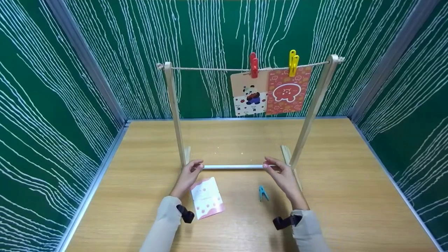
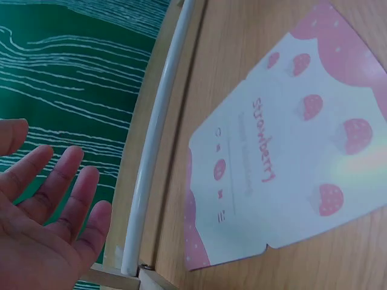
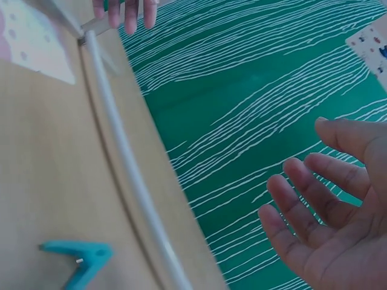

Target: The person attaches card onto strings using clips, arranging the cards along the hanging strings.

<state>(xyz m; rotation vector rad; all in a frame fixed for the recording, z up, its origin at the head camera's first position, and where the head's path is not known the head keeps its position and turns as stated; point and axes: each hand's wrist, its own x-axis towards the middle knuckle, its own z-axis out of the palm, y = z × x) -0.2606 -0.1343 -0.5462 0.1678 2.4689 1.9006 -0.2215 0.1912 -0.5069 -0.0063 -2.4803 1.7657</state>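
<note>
My left hand [image 1: 189, 175] hovers by the left end of a white rod [image 1: 232, 167] that spans the wooden stand's base. In the left wrist view its fingers [image 2: 72, 187] are relaxed and hold nothing. My right hand [image 1: 281, 175] is at the rod's other end, fingers loosely bent; the right wrist view shows its palm facing up, without anything in it. On the table, a pink and white strawberry card [image 1: 207, 198] lies near my left wrist. A teal clothespin [image 1: 263, 193] lies to the left of my right forearm.
A rope [image 1: 210, 69] runs between two wooden posts [image 1: 316, 105]. A red clothespin [image 1: 254, 65] holds a panda card [image 1: 250, 94] on it; a yellow clothespin [image 1: 293, 63] holds a red card [image 1: 288, 101]. Green walls with white lines [image 1: 206, 98] enclose the wooden table [image 1: 350, 196].
</note>
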